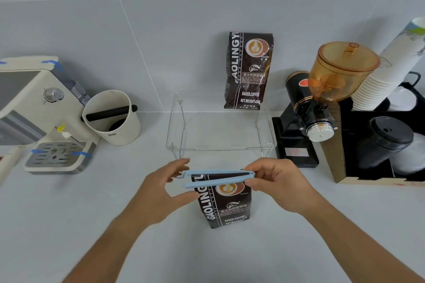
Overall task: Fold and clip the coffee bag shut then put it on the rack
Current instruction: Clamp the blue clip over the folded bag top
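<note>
A dark brown coffee bag (226,204) stands upright on the counter just in front of me, its top folded down. A long light-blue clip (213,177) straddles the folded top, its two arms still spread apart at the left end and joined at the right. My right hand (279,185) pinches the clip's hinged right end. My left hand (161,187) is at the clip's free left end, thumb against the bag's left edge, fingers spread. Behind the bag stands a clear acrylic rack (220,131) with a second coffee bag (249,70) upright at its back right.
A cream espresso machine (34,108) and a white knock box (112,117) stand at the left. At the right are a black grinder with an amber hopper (322,99), a stack of paper cups (388,64) and a black organiser box holding lids (386,142).
</note>
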The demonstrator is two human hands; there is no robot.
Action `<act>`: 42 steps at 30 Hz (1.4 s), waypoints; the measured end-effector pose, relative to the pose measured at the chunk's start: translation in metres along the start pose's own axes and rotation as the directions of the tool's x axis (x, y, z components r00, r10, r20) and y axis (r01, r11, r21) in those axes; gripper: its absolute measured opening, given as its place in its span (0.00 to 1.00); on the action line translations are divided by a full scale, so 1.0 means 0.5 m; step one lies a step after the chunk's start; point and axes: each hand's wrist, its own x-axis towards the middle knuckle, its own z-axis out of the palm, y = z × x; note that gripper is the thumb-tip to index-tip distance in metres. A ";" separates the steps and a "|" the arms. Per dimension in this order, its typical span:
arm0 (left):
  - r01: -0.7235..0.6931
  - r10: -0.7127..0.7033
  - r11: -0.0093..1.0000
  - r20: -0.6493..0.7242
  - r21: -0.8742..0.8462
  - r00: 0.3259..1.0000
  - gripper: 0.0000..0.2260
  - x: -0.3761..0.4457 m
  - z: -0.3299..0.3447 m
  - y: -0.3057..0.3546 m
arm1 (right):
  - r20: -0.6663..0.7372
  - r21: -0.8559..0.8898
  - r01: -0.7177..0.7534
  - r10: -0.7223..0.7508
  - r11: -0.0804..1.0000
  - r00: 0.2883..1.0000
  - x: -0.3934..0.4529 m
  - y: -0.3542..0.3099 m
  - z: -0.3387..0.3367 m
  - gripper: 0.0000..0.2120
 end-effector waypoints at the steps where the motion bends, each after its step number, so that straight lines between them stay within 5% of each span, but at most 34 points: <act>1: -0.058 0.049 0.990 0.071 0.129 0.996 0.30 0.008 -0.017 0.008 | 0.002 0.002 -0.001 0.001 1.000 1.000 -0.001 0.000 0.000 0.08; 5: -0.345 0.228 0.817 0.289 0.463 0.930 0.31 0.044 -0.062 0.030 | -0.006 -0.019 -0.002 0.002 1.000 1.000 -0.003 -0.002 0.001 0.09; 11: -0.508 0.295 0.682 0.438 0.525 0.849 0.29 0.058 -0.076 0.039 | -0.003 -0.182 0.058 -0.060 0.982 0.998 -0.011 -0.007 -0.001 0.09; 18: -0.502 0.291 0.728 0.452 0.467 0.843 0.22 0.059 -0.074 0.034 | 0.039 -0.497 0.218 -0.229 0.840 0.973 -0.016 -0.019 -0.008 0.06; 26: -0.395 0.182 0.808 0.453 0.437 0.873 0.20 0.055 -0.072 0.037 | 0.059 -0.530 0.303 -0.322 0.792 0.945 -0.017 -0.019 -0.002 0.07; 42: -0.413 0.160 0.741 0.458 0.529 0.875 0.23 0.045 -0.079 0.049 | 0.031 -0.537 0.302 -0.339 0.788 0.940 -0.012 -0.009 0.000 0.08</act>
